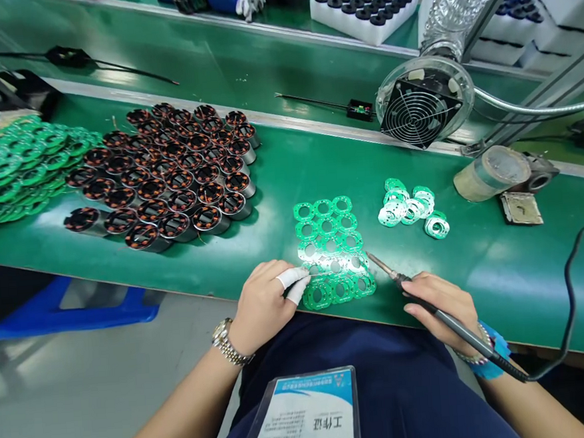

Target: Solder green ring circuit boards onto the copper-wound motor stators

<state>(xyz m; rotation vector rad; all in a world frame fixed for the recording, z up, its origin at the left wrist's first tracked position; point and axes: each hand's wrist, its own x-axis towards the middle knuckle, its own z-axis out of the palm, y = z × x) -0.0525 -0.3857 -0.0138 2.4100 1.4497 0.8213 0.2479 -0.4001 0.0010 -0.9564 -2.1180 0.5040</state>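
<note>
My right hand (443,305) grips a soldering iron (433,312) like a pen, its tip pointing left at the right edge of a panel of ring-shaped green circuit boards (327,226). My left hand (272,294), with white finger cots on two fingertips, pinches a thin wire (320,273), apparently solder, which reaches right over the lower rows of the panel. More ring boards lie stacked under the panel's near end. Loose round circuit boards (411,207) are heaped to the right of the panel.
Many metal motor stators with copper windings (173,174) stand at the left, beside stacked green board panels (18,165). A fan with a duct (415,113) hangs at the back right. Nearby are a round container (491,171) and a small sponge tray (521,208). The iron's cord (570,293) loops right.
</note>
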